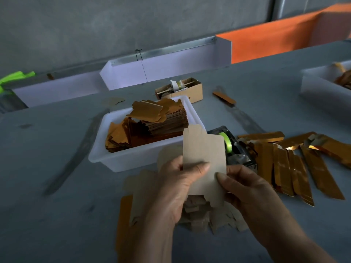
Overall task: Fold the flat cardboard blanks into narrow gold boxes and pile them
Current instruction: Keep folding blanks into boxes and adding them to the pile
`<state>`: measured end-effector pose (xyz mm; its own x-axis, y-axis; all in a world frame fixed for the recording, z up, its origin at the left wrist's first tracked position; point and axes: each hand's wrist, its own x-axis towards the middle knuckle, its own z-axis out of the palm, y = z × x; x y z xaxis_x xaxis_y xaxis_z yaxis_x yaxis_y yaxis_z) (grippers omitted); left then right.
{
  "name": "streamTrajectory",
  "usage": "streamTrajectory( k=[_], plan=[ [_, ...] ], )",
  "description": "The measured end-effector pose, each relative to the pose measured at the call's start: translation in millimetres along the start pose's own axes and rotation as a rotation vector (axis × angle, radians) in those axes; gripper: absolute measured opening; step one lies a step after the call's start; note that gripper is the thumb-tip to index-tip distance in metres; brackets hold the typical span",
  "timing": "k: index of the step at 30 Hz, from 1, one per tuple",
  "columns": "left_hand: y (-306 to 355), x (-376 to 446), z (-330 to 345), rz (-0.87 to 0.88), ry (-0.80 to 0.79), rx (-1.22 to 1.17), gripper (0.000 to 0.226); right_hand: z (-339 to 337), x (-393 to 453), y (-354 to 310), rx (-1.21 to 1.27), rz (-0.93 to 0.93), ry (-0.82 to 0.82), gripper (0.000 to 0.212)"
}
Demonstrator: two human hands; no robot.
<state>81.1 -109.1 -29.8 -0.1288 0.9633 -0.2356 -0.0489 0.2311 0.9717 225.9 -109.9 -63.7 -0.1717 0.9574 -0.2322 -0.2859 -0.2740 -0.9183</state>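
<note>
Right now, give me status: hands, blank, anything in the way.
Left hand and right hand both pinching one blank, brown side up, not yet folded. Gold boxes piled at right. Tape dispenser just behind the blank.

Both forearms are bare, left hand [176,188] and right hand [252,194] ungloved.

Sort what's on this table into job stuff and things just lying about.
Job: held cardboard blank, left hand, right hand, white tub of blanks, folded gold boxes.
Lying about: small brown carton, green cloth.
</note>
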Motion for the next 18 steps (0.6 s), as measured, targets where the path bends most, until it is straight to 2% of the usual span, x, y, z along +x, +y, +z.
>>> streamTrajectory(
  k=[2,4,7,13,18],
  plan=[
    [-2,1,1,-0.017,0.024,0.019,0.019,-2,-2,3,-0.005,0.003,-0.014,0.025],
    [-4,3,2,-0.023,0.059,0.044,0.015,-2,-2,4,-0.032,-0.016,0.001,0.014],
    [-7,4,3,-0.005,0.090,0.086,0.018,-3,-1,5,-0.246,-0.117,0.141,0.011],
    [-13,7,6,0.035,0.128,0.122,0.017,0,-6,5,-0.550,-0.364,0.245,0.022],
    [-15,7,9,0.025,0.157,0.116,0.009,8,-11,5,-0.587,-0.497,0.193,0.026]
  ],
)
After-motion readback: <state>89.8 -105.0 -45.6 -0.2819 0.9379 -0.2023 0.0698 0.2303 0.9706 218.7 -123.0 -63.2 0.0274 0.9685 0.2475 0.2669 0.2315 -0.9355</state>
